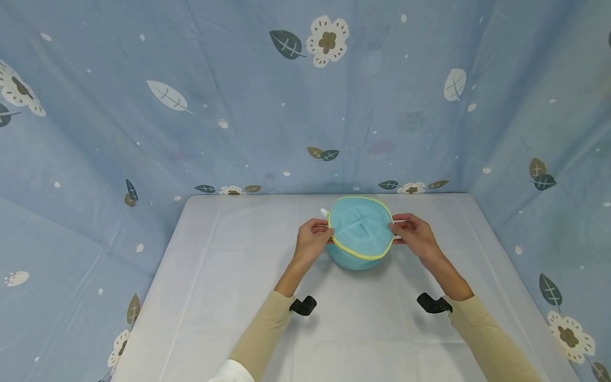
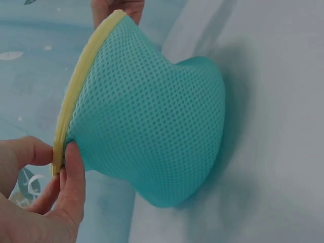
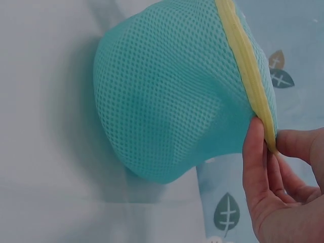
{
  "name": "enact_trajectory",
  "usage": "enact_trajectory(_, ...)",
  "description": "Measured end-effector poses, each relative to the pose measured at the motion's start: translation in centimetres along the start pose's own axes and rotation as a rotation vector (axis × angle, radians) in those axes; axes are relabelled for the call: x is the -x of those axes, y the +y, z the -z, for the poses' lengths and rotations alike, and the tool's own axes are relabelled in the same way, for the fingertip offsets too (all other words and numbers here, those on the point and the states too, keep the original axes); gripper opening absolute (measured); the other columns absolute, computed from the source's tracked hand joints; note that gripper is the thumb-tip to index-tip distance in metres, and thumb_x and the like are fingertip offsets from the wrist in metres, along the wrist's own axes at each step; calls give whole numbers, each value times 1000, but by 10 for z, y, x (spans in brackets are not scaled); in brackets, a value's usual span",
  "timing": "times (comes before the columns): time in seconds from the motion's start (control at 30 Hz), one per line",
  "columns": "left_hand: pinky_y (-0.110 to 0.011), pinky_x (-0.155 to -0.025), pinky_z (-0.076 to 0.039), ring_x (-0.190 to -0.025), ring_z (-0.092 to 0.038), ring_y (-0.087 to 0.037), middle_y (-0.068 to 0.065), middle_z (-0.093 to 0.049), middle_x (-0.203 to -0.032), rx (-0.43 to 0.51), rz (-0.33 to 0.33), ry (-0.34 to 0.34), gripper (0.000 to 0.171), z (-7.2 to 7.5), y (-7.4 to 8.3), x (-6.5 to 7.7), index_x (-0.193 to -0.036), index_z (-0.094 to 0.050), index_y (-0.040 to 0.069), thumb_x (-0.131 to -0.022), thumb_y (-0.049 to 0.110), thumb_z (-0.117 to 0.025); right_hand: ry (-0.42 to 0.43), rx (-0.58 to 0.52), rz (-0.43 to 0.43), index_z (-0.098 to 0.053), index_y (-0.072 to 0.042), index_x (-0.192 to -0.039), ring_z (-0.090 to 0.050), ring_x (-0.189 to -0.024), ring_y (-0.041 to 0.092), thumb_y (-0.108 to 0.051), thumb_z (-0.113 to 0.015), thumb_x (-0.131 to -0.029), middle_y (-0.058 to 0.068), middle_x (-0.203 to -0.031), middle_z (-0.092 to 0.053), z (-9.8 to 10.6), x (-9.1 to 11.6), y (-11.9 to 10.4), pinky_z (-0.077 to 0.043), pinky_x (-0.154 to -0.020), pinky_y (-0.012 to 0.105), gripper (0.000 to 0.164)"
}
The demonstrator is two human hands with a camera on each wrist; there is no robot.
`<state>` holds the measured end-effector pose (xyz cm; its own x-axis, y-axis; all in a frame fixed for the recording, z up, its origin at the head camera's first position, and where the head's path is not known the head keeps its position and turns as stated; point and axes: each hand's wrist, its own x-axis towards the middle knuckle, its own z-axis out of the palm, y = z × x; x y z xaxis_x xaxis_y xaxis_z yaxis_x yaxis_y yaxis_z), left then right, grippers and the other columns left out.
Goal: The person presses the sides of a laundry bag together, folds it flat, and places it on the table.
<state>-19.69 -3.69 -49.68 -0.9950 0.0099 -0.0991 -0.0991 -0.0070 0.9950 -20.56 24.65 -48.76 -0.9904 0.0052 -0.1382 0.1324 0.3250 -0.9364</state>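
A round turquoise mesh laundry bag [image 1: 360,228] stands upright on the white-covered table, its flat top ringed by yellow zipper trim [image 2: 81,81]. My left hand [image 1: 312,241] pinches the trim on the left side between thumb and fingers. Opposite it, my right hand [image 1: 417,236] pinches the right side of the rim, thumb on top and fingers beneath. In both wrist views the mesh wall [image 3: 157,96] sags inward below the rim. A small white tab [image 1: 324,212] sticks out at the upper left of the rim.
The table [image 1: 229,286] has a pale cloth cover. Blue fabric [image 1: 248,106] printed with leaves and flowers hangs behind it and along both sides. Black wrist cameras [image 1: 303,306] sit by the beige sleeves [image 1: 491,334].
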Motion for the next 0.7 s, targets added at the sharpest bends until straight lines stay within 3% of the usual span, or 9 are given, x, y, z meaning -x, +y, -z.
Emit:
enact_trajectory(0.17, -48, -83, -61, -80, -69, -18, -15, -68, -97, 5, 9, -2, 24, 5, 2, 7, -115, -66, -3, -93, 5, -71, -32, -20, 7, -53, 4, -136, -68, -87, 11, -26, -68, -101, 20, -114, -61, -1, 6, 1, -61, -85, 41, 48)
enact_trajectory(0.4, -45, -82, -62, -81, -67, -17, -17, -67, -102, 4, 26, -6, 28, 11, 3, 20, -121, -64, -5, -95, 5, -71, -63, -34, -5, -52, 4, -137, -68, -88, 11, -27, -69, -101, 20, -115, -61, -5, 17, -1, -62, -83, 35, 50)
enact_trajectory(0.7, -48, -83, -61, -80, -68, -21, -22, -66, -99, -12, 46, -18, 27, 18, 20, 44, -119, -61, -13, -94, -4, -67, -97, -60, -29, -52, 4, -137, -69, -88, 13, -26, -71, -100, 19, -113, -62, -9, 31, 1, -62, -82, 36, 51)
